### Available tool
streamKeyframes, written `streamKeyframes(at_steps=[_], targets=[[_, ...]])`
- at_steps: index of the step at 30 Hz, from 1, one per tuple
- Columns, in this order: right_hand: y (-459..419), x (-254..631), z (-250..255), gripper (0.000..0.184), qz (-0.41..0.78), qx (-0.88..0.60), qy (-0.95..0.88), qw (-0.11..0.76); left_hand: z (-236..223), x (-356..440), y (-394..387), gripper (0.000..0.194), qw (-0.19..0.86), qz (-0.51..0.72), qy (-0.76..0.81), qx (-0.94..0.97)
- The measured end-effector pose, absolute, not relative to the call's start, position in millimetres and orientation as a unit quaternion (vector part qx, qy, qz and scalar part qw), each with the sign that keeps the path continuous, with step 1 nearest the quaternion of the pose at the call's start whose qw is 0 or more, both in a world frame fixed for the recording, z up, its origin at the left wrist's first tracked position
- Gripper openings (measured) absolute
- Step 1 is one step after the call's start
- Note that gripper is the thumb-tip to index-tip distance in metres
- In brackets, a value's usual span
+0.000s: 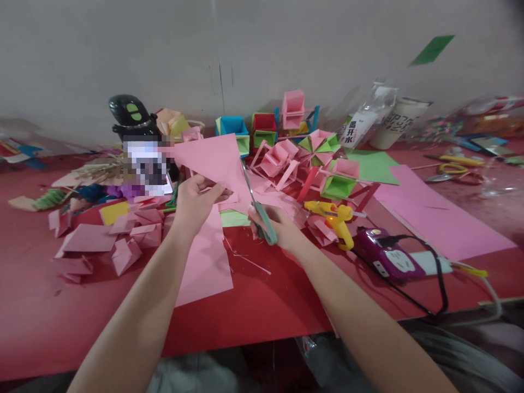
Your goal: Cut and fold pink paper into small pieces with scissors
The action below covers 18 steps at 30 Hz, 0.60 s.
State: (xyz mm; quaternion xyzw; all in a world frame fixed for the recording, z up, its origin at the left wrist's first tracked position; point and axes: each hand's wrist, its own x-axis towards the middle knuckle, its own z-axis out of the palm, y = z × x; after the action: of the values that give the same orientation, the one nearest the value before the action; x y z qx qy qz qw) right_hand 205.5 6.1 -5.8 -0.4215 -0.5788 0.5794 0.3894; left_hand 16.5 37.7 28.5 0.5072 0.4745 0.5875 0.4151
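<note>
A sheet of pink paper is raised above the red table, pinched at its lower left by my left hand. My right hand grips green-handled scissors, whose blades point up and away along the paper's right edge. Whether the blades are parted or closed on the paper I cannot tell. Beneath my hands lie another pink sheet and a strip of green paper. Thin pink offcuts are scattered on the table just in front of the scissors.
Folded pink pieces lie at left, near a phone against a black figure. Paper box models stand behind my hands. Rightward are a yellow glue gun, a purple power socket with cables, pink sheets and a bottle.
</note>
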Motion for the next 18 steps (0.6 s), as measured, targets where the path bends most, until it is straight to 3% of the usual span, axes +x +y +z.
streamKeyframes(at_steps=[18], targets=[[6.6,205.9,-7.0,0.050,0.564,-0.430,-0.589,0.388,27.9,12.9,39.0,0.014,0.417,0.586,0.469,0.513]])
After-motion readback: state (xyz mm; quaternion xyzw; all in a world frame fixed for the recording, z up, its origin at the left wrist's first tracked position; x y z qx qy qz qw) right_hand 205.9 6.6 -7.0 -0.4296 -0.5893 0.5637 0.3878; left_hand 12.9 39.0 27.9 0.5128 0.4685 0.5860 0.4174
